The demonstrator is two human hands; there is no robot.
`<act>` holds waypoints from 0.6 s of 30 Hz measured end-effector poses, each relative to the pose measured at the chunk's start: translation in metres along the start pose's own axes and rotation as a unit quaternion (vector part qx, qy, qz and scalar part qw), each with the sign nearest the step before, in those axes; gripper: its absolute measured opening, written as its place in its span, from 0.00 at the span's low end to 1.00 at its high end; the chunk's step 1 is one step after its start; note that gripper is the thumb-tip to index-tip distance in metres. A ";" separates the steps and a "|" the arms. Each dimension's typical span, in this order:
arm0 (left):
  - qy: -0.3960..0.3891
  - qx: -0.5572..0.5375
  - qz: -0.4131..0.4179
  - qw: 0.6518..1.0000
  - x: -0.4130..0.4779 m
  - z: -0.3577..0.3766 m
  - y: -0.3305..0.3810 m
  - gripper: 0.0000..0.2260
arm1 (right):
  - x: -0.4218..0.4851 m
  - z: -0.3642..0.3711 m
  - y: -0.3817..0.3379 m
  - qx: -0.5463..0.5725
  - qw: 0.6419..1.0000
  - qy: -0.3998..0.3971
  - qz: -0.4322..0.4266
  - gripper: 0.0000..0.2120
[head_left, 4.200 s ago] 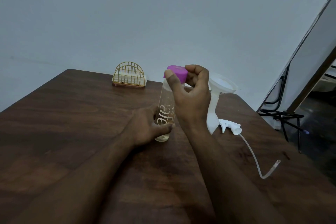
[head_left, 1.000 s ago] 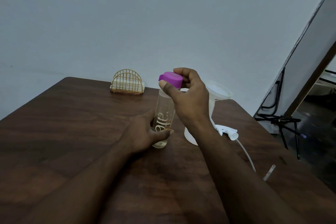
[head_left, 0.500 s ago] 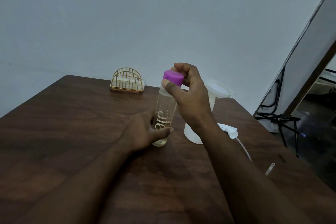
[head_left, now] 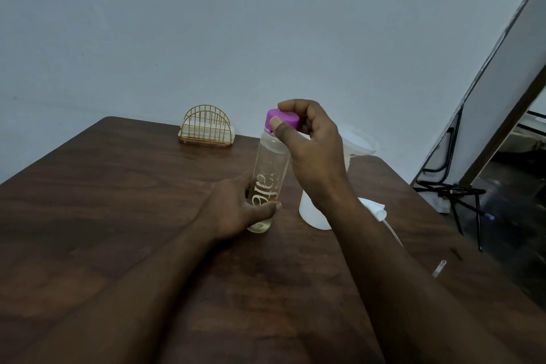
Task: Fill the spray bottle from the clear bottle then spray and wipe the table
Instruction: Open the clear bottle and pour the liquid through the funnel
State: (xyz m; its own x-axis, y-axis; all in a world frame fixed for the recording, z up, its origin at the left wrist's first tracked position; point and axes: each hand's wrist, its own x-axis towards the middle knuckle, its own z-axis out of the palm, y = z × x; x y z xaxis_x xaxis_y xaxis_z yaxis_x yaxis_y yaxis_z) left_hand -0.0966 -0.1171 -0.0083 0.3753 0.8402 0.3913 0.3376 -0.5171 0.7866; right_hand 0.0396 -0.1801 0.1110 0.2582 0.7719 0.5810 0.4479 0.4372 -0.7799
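Observation:
A clear bottle [head_left: 270, 165] with white lettering stands upright on the dark wooden table [head_left: 118, 201]. My left hand [head_left: 233, 210] grips its lower part. My right hand [head_left: 310, 151] has its fingers wrapped around the purple cap [head_left: 280, 119], which sits on the bottle's neck. Just to the right stands the white spray bottle [head_left: 313, 216] with a white funnel [head_left: 359, 143] in its mouth, partly hidden behind my right wrist. The white spray head [head_left: 375, 207] lies on the table beside it, its thin tube [head_left: 440, 267] trailing toward the right edge.
A gold wire napkin holder [head_left: 206, 128] with white napkins stands at the table's far edge by the wall. The table's right edge drops to a dark floor with black metal legs [head_left: 455, 195] and a leaning board [head_left: 502, 83].
My right hand has turned on the purple cap, its thumb now at the front. The bottle and my left hand stay in place. The view has shifted slightly.

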 end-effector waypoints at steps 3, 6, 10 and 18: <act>-0.002 0.000 0.001 1.000 -0.001 0.000 0.002 0.19 | 0.000 0.003 -0.002 -0.063 0.998 -0.002 -0.016 0.23; -0.002 0.003 0.005 1.000 -0.001 -0.001 0.003 0.16 | 0.002 0.006 -0.003 -0.136 0.990 0.017 -0.023 0.30; 0.009 0.000 0.006 1.000 -0.001 0.000 0.003 0.17 | 0.003 0.003 -0.005 -0.094 0.995 0.032 -0.026 0.18; 0.002 -0.006 0.003 1.000 -0.002 -0.001 0.004 0.18 | 0.003 0.005 -0.004 -0.111 0.994 0.017 -0.013 0.28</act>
State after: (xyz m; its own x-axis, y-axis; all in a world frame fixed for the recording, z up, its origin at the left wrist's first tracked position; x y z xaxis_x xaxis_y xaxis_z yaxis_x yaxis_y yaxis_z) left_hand -0.0966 -0.1206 -0.0057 0.3747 0.8376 0.3975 0.3245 -0.5201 0.7900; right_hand 0.0347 -0.1772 0.1149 0.2708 0.7447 0.6100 0.6310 0.3412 -0.6967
